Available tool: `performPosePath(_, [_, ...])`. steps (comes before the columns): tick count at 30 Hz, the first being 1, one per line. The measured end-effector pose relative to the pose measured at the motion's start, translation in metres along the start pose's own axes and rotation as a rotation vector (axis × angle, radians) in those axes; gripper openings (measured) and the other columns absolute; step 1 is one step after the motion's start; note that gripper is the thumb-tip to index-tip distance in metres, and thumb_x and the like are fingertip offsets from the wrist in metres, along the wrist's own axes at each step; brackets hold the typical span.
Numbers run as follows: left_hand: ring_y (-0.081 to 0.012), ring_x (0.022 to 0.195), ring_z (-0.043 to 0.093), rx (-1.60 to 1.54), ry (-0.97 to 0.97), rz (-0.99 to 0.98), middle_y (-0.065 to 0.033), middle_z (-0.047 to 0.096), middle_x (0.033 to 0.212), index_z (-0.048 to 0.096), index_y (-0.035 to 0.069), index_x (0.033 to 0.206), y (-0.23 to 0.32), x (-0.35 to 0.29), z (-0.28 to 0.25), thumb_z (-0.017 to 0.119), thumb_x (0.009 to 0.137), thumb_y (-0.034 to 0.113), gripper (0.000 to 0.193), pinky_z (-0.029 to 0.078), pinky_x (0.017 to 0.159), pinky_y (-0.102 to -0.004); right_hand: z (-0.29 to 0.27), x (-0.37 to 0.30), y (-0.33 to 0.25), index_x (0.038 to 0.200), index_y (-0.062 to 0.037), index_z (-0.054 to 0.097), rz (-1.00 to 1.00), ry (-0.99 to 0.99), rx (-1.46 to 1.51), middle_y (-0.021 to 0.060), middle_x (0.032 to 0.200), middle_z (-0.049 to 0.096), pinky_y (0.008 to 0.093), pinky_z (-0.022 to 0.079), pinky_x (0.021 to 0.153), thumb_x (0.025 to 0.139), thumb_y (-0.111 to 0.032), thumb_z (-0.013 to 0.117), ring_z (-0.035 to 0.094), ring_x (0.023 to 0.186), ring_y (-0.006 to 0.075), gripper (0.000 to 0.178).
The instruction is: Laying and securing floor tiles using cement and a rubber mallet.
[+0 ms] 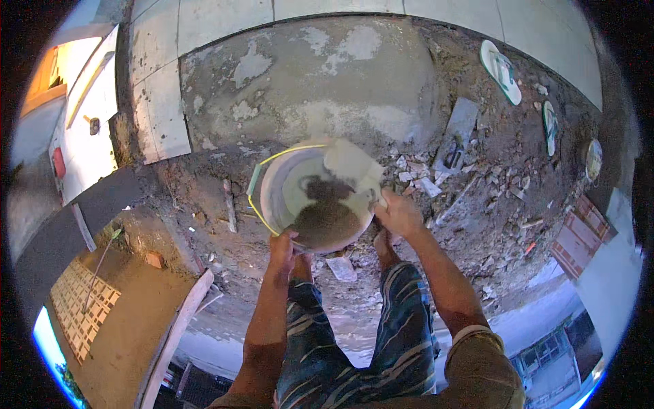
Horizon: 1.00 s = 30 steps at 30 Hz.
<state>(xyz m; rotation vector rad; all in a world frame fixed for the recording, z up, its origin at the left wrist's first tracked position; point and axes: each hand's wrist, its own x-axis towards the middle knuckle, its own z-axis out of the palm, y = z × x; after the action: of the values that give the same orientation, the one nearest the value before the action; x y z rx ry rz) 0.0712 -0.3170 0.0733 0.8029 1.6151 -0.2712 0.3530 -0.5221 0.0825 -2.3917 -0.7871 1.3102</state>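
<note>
A pale bucket (274, 194) hangs between the two hands in the middle of the view, above the ground and in front of the shins, its open mouth facing up toward the head. Murky greyish-brown liquid (327, 225) lies inside, with a dark reflection on it; a pale, smooth area covers the far right part of the rim, and whether liquid is running over there I cannot tell. The left hand (283, 249) has its fingers clenched on the near rim, thumb over the edge, while the right hand (400, 213) grasps the bucket's right side, its fingers partly hidden. A yellow wire handle (257, 211) with a green grip (254, 180) bows out on the left. Just below the bucket are bare feet (386, 249) and dark striped shorts (402, 307). Beyond it spreads a damp grey cement patch (306, 75), bordered by large pale tiles (221, 24). To the right, a flat metal trowel (460, 121) lies by broken rubble (429, 185), and two flip-flops (501, 71) rest farther off. A short stick (230, 204) lies left of the bucket, with an orange brick (155, 260) beyond.
</note>
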Motion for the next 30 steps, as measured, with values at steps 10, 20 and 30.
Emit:
performPosePath(10, [-0.0188, 0.057, 0.058, -0.390, 0.226, -0.066, -0.0060, 0.056, 0.075, 0.058, 0.003, 0.095, -0.039, -0.026, -0.061, 0.058, 0.080, 0.015, 0.018, 0.046, 0.044, -0.0319, 0.038, 0.140, 0.052, 0.099, -0.0025, 0.062, 0.239, 0.593, 0.309, 0.0225, 0.083, 0.066, 0.0500, 0.050, 0.069, 0.085, -0.035, 0.065, 0.063, 0.077, 0.0441, 0.035])
performPosePath(20, [-0.0200, 0.059, 0.059, -0.327, 0.246, -0.209, -0.0052, 0.063, 0.080, 0.062, 0.006, 0.099, -0.083, 0.004, -0.180, 0.059, 0.082, 0.018, 0.021, 0.047, 0.046, -0.0333, 0.079, 0.241, -0.079, 0.118, -0.0082, 0.062, 0.055, 0.421, 0.403, 0.0194, 0.088, 0.069, 0.0432, 0.052, 0.071, 0.084, -0.034, 0.066, 0.067, 0.082, 0.0320, 0.043])
performPosePath(30, [-0.0193, 0.052, 0.055, -0.226, 0.308, -0.196, -0.0040, 0.054, 0.067, 0.058, 0.004, 0.081, -0.032, -0.025, -0.117, 0.060, 0.076, 0.012, 0.010, 0.045, 0.045, -0.0353, -0.019, 0.277, 0.056, 0.105, -0.0055, 0.064, 0.259, 0.382, 0.168, 0.0191, 0.095, 0.067, 0.0489, 0.049, 0.081, 0.090, -0.031, 0.057, 0.064, 0.091, 0.0378, 0.031])
